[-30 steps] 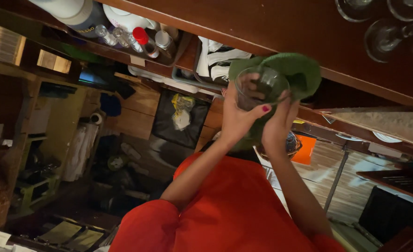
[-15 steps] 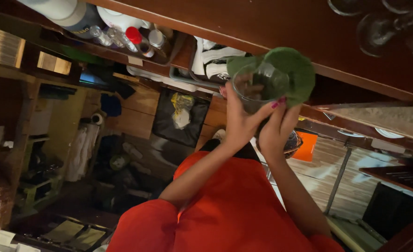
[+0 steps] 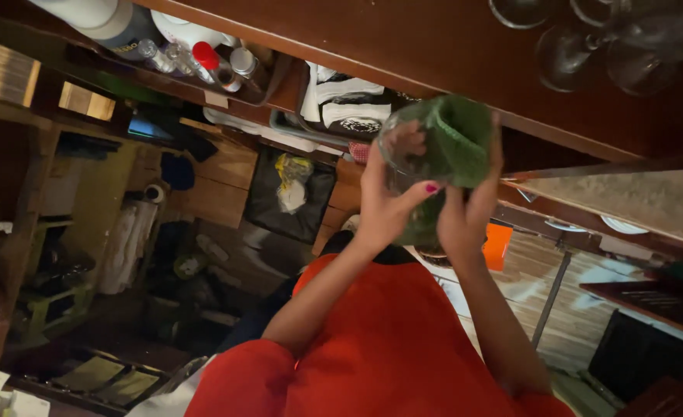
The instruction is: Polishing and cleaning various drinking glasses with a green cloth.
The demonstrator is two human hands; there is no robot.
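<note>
Here, both hands are raised in front of the orange top. Left hand [image 3: 388, 205] grips a clear glass [image 3: 405, 150], fingers curled round its side, thumb with red nail across the front. Right hand [image 3: 469, 208] presses a green cloth [image 3: 457, 143] into and over the glass, fingers closed on the fabric. Step in hand looks like wiping the glass dry. Next move likely calls for turning the glass against the cloth without loosening the grip. More glasses [image 3: 581, 46] hang from the wooden shelf [image 3: 403, 46] above.
</note>
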